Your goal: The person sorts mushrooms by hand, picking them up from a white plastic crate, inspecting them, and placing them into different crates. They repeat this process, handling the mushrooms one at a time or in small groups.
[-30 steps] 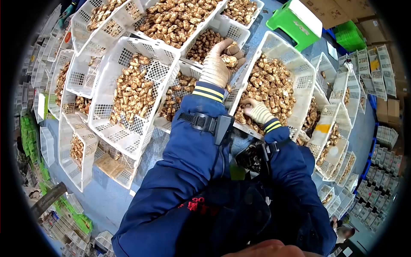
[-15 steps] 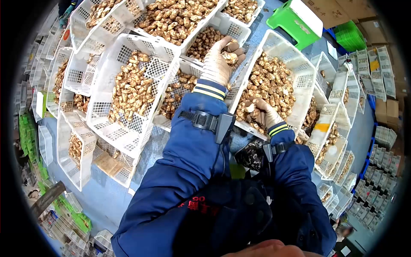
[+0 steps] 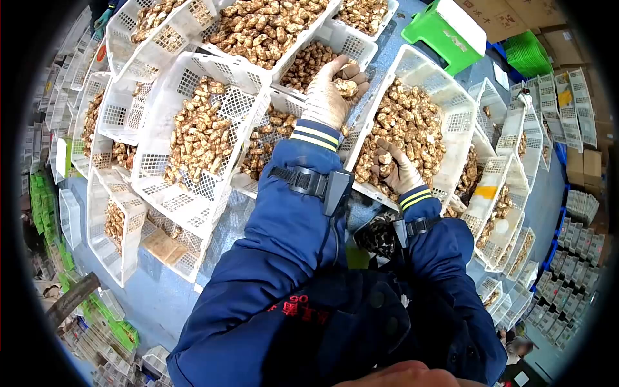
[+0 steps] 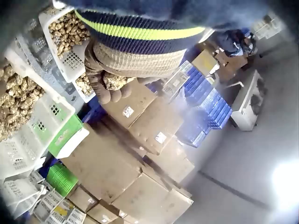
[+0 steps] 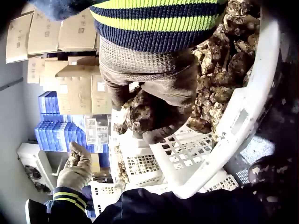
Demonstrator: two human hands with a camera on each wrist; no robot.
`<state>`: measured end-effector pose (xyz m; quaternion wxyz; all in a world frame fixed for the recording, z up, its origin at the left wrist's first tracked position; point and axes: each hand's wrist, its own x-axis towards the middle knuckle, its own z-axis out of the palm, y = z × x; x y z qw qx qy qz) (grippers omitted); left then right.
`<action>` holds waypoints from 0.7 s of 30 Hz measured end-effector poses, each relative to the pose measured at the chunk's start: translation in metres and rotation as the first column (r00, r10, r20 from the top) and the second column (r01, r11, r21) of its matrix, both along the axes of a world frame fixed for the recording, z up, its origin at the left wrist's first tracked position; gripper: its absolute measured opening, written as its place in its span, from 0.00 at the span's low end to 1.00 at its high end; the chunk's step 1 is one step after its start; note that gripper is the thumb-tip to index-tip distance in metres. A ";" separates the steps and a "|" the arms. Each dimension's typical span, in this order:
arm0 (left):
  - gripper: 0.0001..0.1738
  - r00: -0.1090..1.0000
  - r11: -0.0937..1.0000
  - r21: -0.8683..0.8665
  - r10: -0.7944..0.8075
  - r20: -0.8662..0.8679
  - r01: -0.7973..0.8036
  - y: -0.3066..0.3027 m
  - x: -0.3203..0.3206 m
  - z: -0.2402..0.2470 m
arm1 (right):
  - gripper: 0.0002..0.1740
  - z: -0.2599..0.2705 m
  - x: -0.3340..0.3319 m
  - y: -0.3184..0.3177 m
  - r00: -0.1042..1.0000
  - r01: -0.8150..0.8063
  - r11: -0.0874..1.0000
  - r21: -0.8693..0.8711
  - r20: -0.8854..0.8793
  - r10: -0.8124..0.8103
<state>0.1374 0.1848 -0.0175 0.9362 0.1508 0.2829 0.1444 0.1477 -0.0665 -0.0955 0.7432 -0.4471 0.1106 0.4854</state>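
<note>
In the head view my gloved left hand (image 3: 327,97) curls round a brown knobbly piece (image 3: 346,88), raised near the gap between two crates; the left wrist view shows the same piece (image 4: 117,81) against the fingers. My gloved right hand (image 3: 401,173) is over the near end of the right white crate (image 3: 459,97), above a heap of similar pieces (image 3: 409,122). A dark, lumpy piece (image 5: 140,112) sits between its thumb and fingers in the right wrist view.
A white crate (image 3: 151,151) with a smaller heap stands to the left, with more filled crates beyond. A green stool (image 3: 445,39) is past the right crate. Cardboard boxes (image 4: 110,158) and blue crates (image 5: 58,135) stand further off.
My right hand has shifted slightly right and turned, its fingers lifting from the heap with a piece. My left hand has kept its hold and almost the same place.
</note>
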 end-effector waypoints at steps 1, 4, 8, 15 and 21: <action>0.14 1.000 1.000 -0.002 0.001 0.000 -0.001 0.000 0.000 0.000 | 0.27 -0.002 0.000 -0.001 1.000 0.011 0.999 -0.037 0.014 -0.011; 0.15 1.000 1.000 0.001 0.004 0.004 -0.004 0.000 0.001 -0.001 | 0.24 -0.015 0.002 -0.007 0.998 0.037 0.991 -0.131 0.059 -0.029; 0.15 1.000 1.000 0.011 0.007 0.009 -0.007 0.000 0.000 -0.001 | 0.21 -0.028 0.005 -0.013 0.996 0.028 0.976 -0.215 0.086 -0.009; 0.13 1.000 1.000 -0.008 0.009 0.012 -0.009 0.000 0.001 -0.002 | 0.31 0.000 -0.002 0.000 0.996 0.085 0.990 -0.111 0.038 -0.082; 0.12 1.000 1.000 -0.003 0.011 0.001 -0.011 -0.001 0.000 0.001 | 0.30 -0.002 -0.004 -0.003 0.998 0.052 0.999 0.014 0.042 -0.053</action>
